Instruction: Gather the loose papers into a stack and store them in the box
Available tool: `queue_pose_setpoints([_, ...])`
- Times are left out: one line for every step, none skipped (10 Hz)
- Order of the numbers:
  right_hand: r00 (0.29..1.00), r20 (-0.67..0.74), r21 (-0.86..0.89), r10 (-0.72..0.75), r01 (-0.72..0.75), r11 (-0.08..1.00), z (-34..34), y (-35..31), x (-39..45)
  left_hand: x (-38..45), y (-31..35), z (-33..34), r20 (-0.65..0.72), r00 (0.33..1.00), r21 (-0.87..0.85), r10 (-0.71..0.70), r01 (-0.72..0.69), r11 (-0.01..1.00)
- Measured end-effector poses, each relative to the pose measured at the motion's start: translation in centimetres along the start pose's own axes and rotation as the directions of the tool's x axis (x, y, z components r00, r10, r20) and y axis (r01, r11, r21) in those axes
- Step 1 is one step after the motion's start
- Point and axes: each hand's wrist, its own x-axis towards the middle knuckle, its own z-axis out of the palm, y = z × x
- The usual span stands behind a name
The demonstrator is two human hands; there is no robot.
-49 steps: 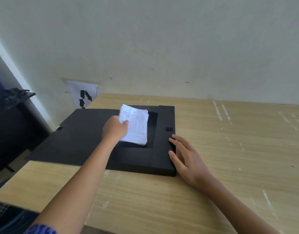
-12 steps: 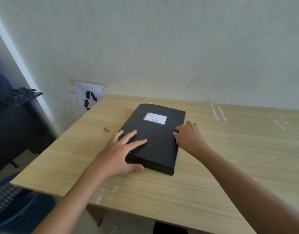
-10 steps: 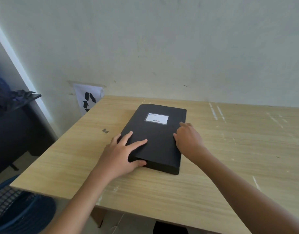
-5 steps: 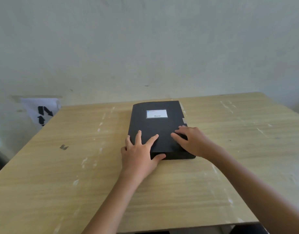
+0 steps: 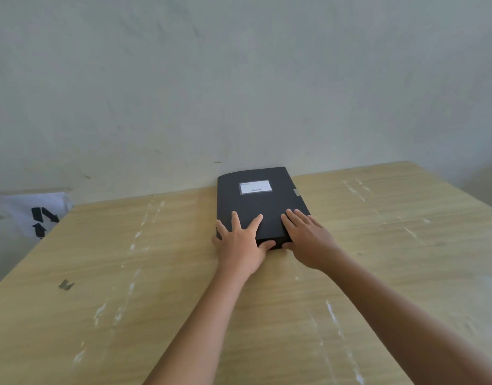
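A flat black box [image 5: 258, 204] with a white label on its lid lies shut on the wooden table [image 5: 156, 287], its far end against the wall. My left hand [image 5: 240, 244] rests on the box's near left corner, fingers spread straight on the lid and thumb against the near edge. My right hand [image 5: 307, 237] lies flat on the near right corner, fingers straight. No papers are visible; the box's inside is hidden by the lid.
A white sheet with black arrows [image 5: 36, 215] hangs beyond the table's left edge near the wall. A small dark mark [image 5: 65, 285] sits on the table at the left. The table's right corner lies at the far right.
The lid was shut over the papers since the oldest frame. Over the last second the box slid farther away to the wall and turned straighter, with both hands still pressed on its near end.
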Motion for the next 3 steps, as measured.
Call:
queue_pose_setpoints([0.998,0.023,-0.009,0.054,-0.054,0.999,-0.2,-0.5,0.7,0.6,0.7,-0.4,0.034,0.999,0.048,-0.012,0.01,0.999])
queue_pose_setpoints([0.993,0.094,0.112,0.068,-0.079,0.991,-1.5,-1.2,0.9,0.6,0.7,-1.5,0.133,0.991,0.043,-0.029,0.023,0.999])
queue_pose_setpoints([0.987,0.133,0.256,0.094,-0.125,0.958,-4.0,-1.3,0.2,0.3,0.6,-4.2,0.127,0.992,-0.038,-0.003,0.008,0.999])
